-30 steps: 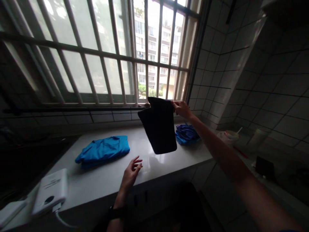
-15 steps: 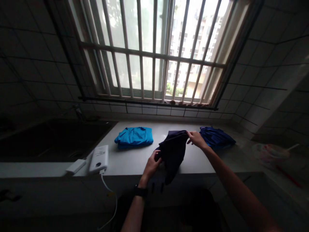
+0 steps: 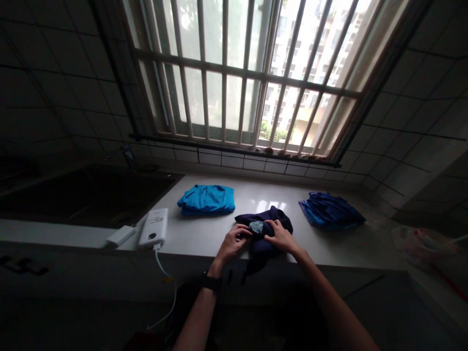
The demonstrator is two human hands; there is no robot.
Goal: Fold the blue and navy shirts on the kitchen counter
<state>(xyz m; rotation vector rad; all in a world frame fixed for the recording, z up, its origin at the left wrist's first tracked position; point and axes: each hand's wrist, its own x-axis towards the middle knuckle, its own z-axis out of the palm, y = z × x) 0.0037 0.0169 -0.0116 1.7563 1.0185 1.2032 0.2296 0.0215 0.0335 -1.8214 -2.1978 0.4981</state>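
The person's left hand (image 3: 231,243) and right hand (image 3: 280,235) were both on a dark navy garment (image 3: 260,256), which lay bunched on a white countertop (image 3: 256,197) near its front edge, with one end hanging toward the edge. The fingers of both hands were curled closed around folds of the cloth, gripping it from above, their tips pointing toward each other. Between them showed a small patch of lighter blue cloth (image 3: 256,226), though its pattern was too dim to make out. A black band (image 3: 210,282) circled the left wrist.

Left of the hands and farther back lay a folded bright blue shirt (image 3: 206,201). To the right, well apart from them, lay a folded darker blue garment (image 3: 331,211). At the near left edge of the counter sat a white power bank (image 3: 153,228) with a white cable (image 3: 161,275) hanging down from it, just beside a small white adapter (image 3: 121,235). A dark sink (image 3: 91,195) was set into the counter's left end, and a barred window (image 3: 234,73) rose beyond the far edge
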